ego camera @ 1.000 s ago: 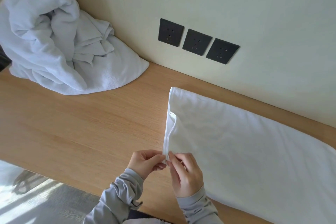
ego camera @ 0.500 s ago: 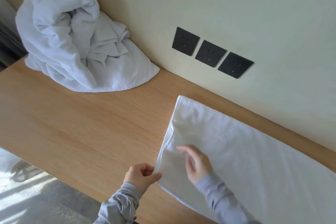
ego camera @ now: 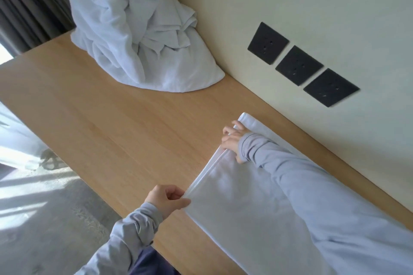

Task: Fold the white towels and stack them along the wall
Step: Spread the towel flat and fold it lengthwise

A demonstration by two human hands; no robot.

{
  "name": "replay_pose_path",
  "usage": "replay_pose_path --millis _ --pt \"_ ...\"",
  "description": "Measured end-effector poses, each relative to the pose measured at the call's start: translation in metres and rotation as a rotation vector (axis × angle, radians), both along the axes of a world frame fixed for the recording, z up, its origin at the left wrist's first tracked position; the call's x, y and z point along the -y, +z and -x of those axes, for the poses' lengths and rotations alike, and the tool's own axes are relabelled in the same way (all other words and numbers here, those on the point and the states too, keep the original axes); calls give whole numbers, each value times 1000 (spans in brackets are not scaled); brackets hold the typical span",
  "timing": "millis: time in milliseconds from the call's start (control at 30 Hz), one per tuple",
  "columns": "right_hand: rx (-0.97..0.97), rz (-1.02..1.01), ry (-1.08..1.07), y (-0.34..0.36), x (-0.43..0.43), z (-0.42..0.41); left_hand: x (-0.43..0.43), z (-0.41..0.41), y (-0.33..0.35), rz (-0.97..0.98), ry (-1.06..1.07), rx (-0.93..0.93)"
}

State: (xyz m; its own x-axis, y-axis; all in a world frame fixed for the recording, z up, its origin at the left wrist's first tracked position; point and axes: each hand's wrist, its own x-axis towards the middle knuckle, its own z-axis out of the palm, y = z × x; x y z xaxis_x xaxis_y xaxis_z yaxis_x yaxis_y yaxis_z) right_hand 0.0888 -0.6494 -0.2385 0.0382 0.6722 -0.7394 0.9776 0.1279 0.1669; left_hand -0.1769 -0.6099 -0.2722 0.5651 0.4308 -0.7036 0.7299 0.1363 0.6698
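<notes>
wooden counter (ego camera: 107,131): the half-folded towel (ego camera: 237,198) lies flat at lower right. left hand (ego camera: 166,200) pinches its near corner, right hand (ego camera: 232,140) grips the far corner (unfolded pile (ego camera: 138,35) sits upper left). best to line up both layers' edges before folding over.

— Any lettering, label or number to read?
— None. Three black square wall sockets (ego camera: 299,66): blank. Folded white towel (ego camera: 234,203) below them, crumpled white towel heap (ego camera: 138,35) left of them: unmarked.
</notes>
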Motion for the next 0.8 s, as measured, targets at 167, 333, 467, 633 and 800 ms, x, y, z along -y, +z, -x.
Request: replay_pose_path --millis 167,333,467,633,800 --pt "56 150 -92 -11 -23 -21 0 4 -8 -60 6 -46" --pt "68 59 -390 -4 -35 -82 2 13 -15 -36 47 -57" --pt "154 97 -298 -3 -39 -99 -4 11 -19 -66 83 -45" --pt "-9 -191 -195 3 -31 -112 -11 13 -23 -115 60 -68" --pt "-16 -139 -377 11 -37 -121 -15 12 -21 -181 44 -46"
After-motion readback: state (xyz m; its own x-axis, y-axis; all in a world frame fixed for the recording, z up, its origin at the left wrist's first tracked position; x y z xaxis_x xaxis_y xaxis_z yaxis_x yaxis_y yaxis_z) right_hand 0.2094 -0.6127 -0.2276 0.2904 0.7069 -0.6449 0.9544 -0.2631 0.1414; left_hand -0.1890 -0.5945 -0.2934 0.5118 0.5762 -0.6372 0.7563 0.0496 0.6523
